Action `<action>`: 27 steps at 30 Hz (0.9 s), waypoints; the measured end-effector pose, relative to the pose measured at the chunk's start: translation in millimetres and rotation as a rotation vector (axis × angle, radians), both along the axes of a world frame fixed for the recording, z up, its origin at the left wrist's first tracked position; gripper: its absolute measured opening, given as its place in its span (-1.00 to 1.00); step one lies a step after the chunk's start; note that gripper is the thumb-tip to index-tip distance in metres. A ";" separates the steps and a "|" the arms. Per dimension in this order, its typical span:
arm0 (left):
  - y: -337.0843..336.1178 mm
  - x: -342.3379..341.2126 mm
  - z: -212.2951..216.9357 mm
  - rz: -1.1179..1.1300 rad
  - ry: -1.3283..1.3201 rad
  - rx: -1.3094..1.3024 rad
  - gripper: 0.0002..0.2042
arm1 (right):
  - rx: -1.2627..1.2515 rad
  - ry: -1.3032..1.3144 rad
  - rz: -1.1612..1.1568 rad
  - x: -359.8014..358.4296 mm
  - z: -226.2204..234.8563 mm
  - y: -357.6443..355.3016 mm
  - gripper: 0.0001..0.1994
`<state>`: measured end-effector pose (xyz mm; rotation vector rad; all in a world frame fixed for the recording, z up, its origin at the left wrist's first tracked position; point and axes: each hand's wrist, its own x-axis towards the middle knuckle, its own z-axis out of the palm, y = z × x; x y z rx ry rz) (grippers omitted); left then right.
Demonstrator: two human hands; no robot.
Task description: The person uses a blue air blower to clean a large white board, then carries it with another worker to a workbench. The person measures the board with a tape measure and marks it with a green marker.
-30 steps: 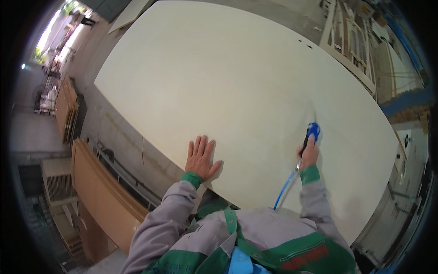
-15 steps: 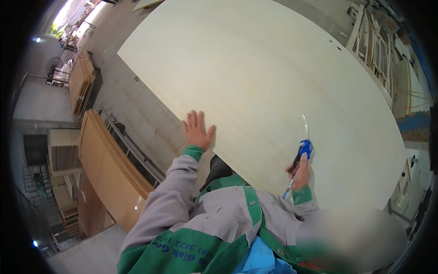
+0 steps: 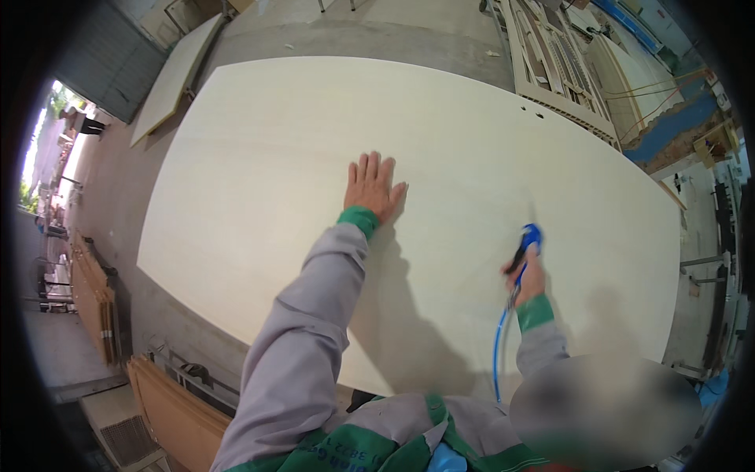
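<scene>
Held the blue air gun (image 3: 533, 234) in the right hand (image 3: 529, 277), over the right side of the big white board (image 3: 267, 165). Rested the left hand (image 3: 372, 191), open and empty, near its middle. Seemed partway through; could not tell the amount left.

Floor (image 3: 425, 39) is grey, concrete-like. Daylight enters by a bright opening (image 3: 46, 149) at far left; greenery (image 3: 30, 198) shows there. Grey wall or door (image 3: 102, 59) stands upper left. Brown boards (image 3: 173, 409) stack lower left. Upper right, a pale frame (image 3: 566, 116) holds long strips (image 3: 550, 63).
</scene>
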<state>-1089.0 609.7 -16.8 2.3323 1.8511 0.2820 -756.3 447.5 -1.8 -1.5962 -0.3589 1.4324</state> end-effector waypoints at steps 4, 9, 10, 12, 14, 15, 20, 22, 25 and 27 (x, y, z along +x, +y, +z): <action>59.8 -34.9 -11.7 -0.018 -0.027 0.045 -0.33 | -0.116 -0.160 0.487 -23.2 -13.8 108.0 -0.47; 132.8 -76.1 -9.5 0.042 -0.015 0.073 -0.29 | -0.051 -0.169 -0.377 -74.3 3.0 265.3 -0.48; 151.0 -77.6 -9.1 0.076 -0.003 0.076 -0.29 | -0.080 -0.176 0.059 -78.5 9.2 272.5 -0.46; 184.1 -85.1 -9.6 0.121 0.003 0.104 -0.29 | -0.187 -0.178 0.605 -92.2 19.5 291.6 -0.46; 213.2 -88.1 -13.3 0.140 0.018 0.126 -0.28 | -0.100 -0.230 0.177 -106.2 24.4 295.0 -0.50; 226.1 -90.0 -15.5 0.148 0.028 0.142 -0.28 | -0.065 -0.240 -0.045 -112.6 26.4 296.4 -0.52; 258.2 -106.5 -25.8 0.155 0.035 0.152 -0.26 | -0.144 -0.276 0.355 -114.0 29.6 207.7 -0.54; 263.9 -105.0 -24.2 0.177 0.057 0.113 -0.26 | -0.135 -0.394 0.541 -100.2 31.6 149.7 -0.54; 246.2 -79.6 -20.5 0.399 0.029 0.045 -0.25 | -0.139 -0.147 0.772 -80.7 43.1 35.7 -0.47; 197.8 -47.4 -25.3 0.193 0.162 0.047 -0.24 | -0.222 -0.170 0.168 -69.4 43.5 -14.8 -0.43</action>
